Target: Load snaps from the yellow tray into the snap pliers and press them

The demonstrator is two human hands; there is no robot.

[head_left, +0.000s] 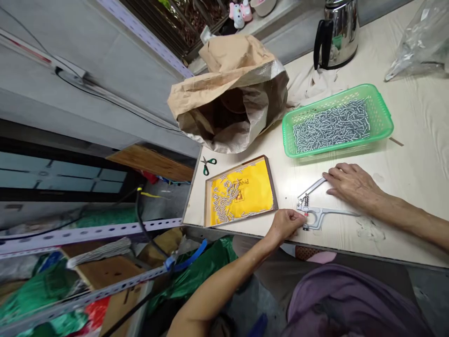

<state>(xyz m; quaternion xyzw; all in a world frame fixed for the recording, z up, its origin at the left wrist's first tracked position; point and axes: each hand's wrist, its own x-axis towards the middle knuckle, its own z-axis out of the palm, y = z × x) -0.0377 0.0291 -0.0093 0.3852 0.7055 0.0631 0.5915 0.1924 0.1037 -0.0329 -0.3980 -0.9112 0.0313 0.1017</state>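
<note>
A metal hand press [317,216], with a lever, a coil spring and a curved frame, lies near the table's front edge. My right hand [354,185] is closed on the end of its raised lever. My left hand [286,225] pinches at the press's jaw, beside a small red spot; whatever is between the fingertips is too small to make out. Left of the press sits a shallow tray [259,187] with a yellow lining and small silvery pieces, mostly on its left side. Beyond the press, a green basket [380,124] holds many small silvery spring-like pieces.
Green-handled scissors [206,165] lie by the table's left edge. A large open paper sack [196,100] stands behind the tray. Toward the back are a steel kettle [342,40], a crumpled cloth [312,86] and a clear plastic bag [421,47]. Metal shelving [150,227] flanks the table's left.
</note>
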